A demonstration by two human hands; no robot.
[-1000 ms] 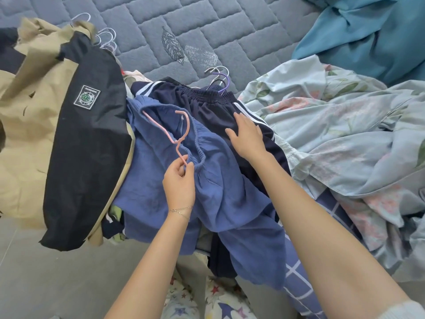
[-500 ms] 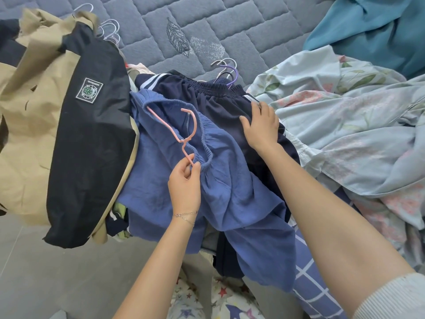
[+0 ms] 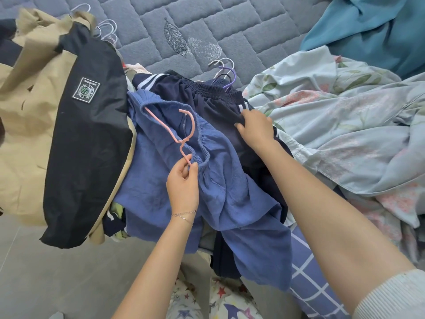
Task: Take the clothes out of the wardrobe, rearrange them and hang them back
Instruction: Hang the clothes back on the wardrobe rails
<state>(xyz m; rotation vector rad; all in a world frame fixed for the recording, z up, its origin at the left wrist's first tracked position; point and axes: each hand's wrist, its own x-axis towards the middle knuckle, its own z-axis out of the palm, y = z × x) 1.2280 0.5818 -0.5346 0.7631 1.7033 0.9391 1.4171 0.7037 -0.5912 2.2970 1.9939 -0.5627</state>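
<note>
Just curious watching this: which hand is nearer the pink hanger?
Left. The left hand pinches the pink hanger at its lower end; the right hand grips the dark trousers beside it.

Single wide-angle view, head-worn. Looks forward and steeply down over both forearms [image 3: 322, 215] onto clothes [image 3: 230, 192] heaped at the near edge of a quilted grey mattress [image 3: 207, 26]. Sits close: left hand [image 3: 182, 180] pinching pink hanger [image 3: 192, 126] and right hand [image 3: 255, 130] gripping navy trousers [image 3: 207, 104] near frame centre, forearms entering from the bottom edge. Takes in mattress along the top, grey floor [image 3: 46, 272] bottom left, floral bedding [image 3: 345, 123] right, tan-and-black jacket [image 3: 69, 134] left. Catches star-print fabric [image 3: 184, 302] at the very bottom, directly below the lens. Cuts off teal cloth [image 3: 368, 26] at the top-right corner.
</note>
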